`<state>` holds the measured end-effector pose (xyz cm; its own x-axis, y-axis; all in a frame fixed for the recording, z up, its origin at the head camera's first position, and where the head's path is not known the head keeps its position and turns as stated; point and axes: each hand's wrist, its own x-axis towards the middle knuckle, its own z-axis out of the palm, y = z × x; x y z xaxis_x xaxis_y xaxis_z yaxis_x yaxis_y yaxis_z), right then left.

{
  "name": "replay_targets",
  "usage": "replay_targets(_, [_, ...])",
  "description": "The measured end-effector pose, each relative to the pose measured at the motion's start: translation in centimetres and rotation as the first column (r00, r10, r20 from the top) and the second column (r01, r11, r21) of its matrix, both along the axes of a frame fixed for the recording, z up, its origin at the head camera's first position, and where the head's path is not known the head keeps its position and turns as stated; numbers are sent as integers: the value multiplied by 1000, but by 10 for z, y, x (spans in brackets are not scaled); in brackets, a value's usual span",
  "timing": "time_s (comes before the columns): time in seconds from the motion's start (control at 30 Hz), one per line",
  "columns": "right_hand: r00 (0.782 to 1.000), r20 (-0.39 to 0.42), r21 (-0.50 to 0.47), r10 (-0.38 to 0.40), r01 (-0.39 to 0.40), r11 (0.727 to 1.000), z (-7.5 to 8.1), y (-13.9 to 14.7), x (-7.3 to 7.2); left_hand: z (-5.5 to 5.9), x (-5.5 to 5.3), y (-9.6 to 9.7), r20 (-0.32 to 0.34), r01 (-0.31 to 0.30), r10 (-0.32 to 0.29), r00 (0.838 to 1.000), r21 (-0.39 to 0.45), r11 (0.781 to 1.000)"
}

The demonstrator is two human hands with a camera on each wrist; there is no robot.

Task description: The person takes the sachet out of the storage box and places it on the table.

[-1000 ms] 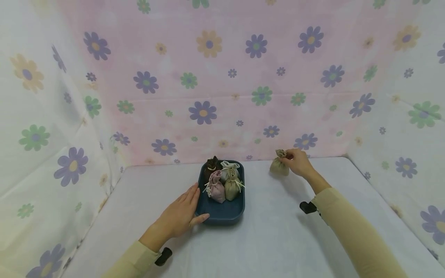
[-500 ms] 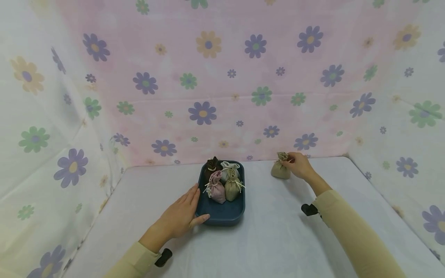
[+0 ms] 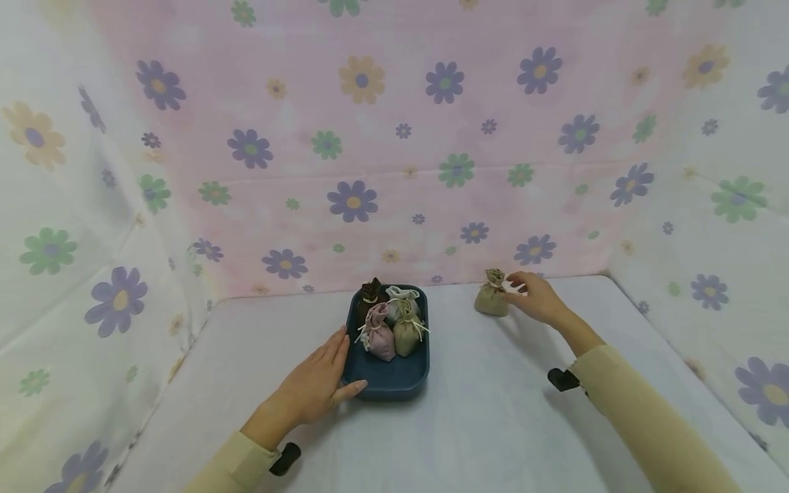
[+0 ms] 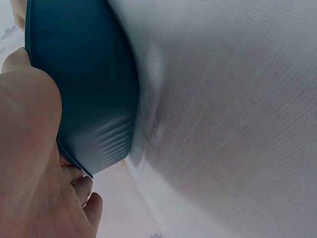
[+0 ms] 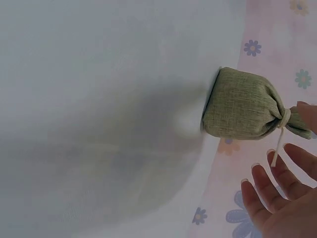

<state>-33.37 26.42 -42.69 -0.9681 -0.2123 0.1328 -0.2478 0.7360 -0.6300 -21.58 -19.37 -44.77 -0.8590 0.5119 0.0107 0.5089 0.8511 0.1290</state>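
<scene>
On the right of the white tabletop, an olive drawstring pouch [image 3: 492, 301] stands upright near the back. My right hand [image 3: 540, 299] is beside its neck, fingers spread. In the right wrist view, the thumb is close to the pouch's tied top [image 5: 295, 122] and the other fingers are apart from the cloth; whether the thumb touches it I cannot tell. A dark blue tray [image 3: 387, 375] holds a brown pouch [image 3: 368, 311], a whitish pouch [image 3: 402, 296], a pink pouch [image 3: 378, 337] and another olive pouch [image 3: 407, 334]. My left hand [image 3: 311, 383] rests along its left side, fingers straight, thumb at the near rim.
Flowered cloth walls [image 3: 394, 137] enclose the white-covered table [image 3: 468, 424] at the back and both sides. The pouch by my right hand stands close to the back wall. Black wrist devices [image 3: 564, 378] hang under both sleeves.
The right-hand fingers have let go of the olive pouch's neck and spread apart, the hand shifting slightly right. The pouch stays standing. My left hand keeps its place; the head view has shifted a little.
</scene>
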Motion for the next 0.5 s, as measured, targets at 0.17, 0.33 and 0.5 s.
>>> replay_targets(0.17, [1000, -23, 9, 18, -18, 1000, 4, 1, 10, -1, -1, -2, -1, 1, -1, 1000, 0, 1000])
replay_targets(0.33, [998, -55, 12, 33, -32, 999, 7, 2, 20, -1, -1, -2, -1, -1, 1, 1000, -6, 1000])
replay_targets(0.5, [994, -96, 2, 51, -51, 999, 10, -2, 30, -1, -1, -1, 2, -1, 1, 1000, -9, 1000])
